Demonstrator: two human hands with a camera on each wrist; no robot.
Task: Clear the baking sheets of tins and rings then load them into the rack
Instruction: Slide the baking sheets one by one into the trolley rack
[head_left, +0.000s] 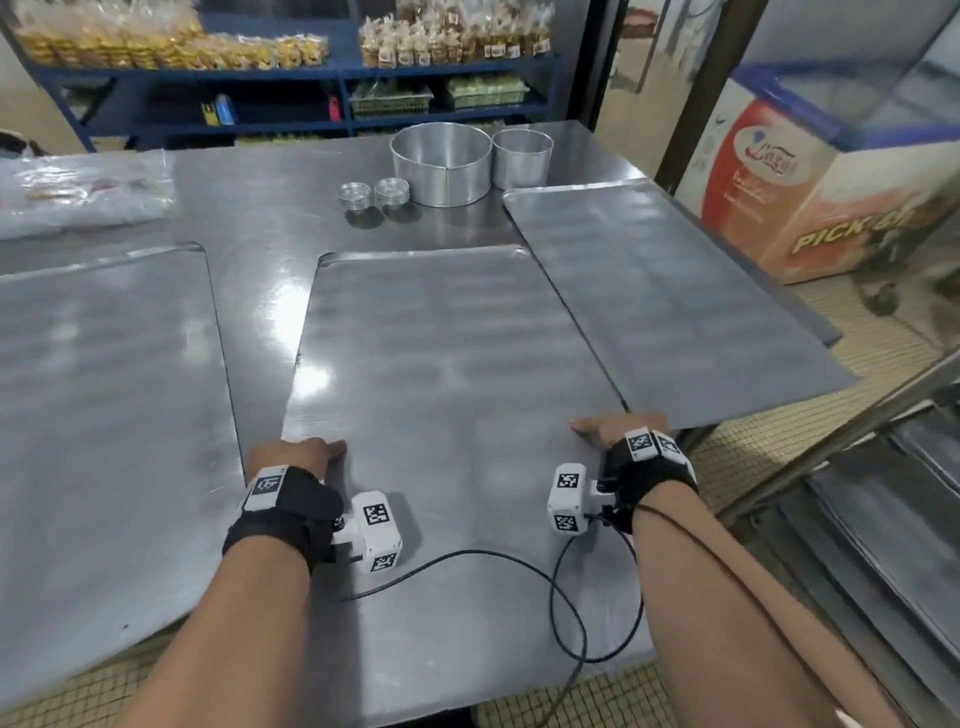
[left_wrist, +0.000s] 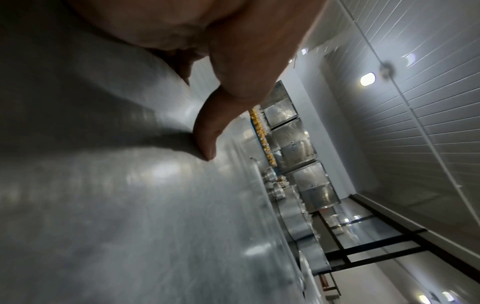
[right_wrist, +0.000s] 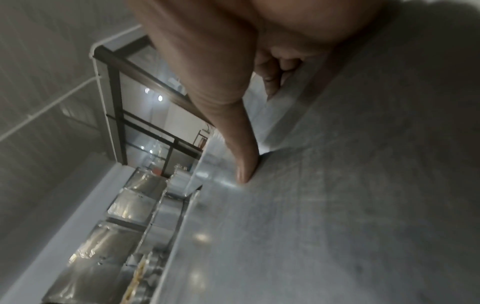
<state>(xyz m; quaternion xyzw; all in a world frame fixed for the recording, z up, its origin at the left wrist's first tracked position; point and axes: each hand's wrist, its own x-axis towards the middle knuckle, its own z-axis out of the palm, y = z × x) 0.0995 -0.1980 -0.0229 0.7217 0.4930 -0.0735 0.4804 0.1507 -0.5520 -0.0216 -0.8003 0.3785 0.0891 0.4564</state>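
Observation:
Three bare baking sheets lie on the steel table (head_left: 270, 208). The middle sheet (head_left: 441, 353) juts over the near edge, and both hands hold it. My left hand (head_left: 306, 451) grips its left edge, thumb (left_wrist: 206, 144) flat on top and fingers tucked beneath. My right hand (head_left: 608, 430) grips the right edge the same way, thumb (right_wrist: 244, 164) on top, fingers (right_wrist: 272, 82) curled under the rim. A large ring (head_left: 441, 163), a smaller ring (head_left: 521, 158) and two stacks of small tins (head_left: 354, 196) stand on the table behind the sheets.
The left sheet (head_left: 104, 389) and right sheet (head_left: 665, 291) flank the middle one; the right one overhangs the table edge. A metal rack (head_left: 883, 499) with sheets in it stands low at the right. A plastic bag (head_left: 78, 192) lies far left. Shelves of packed goods line the back.

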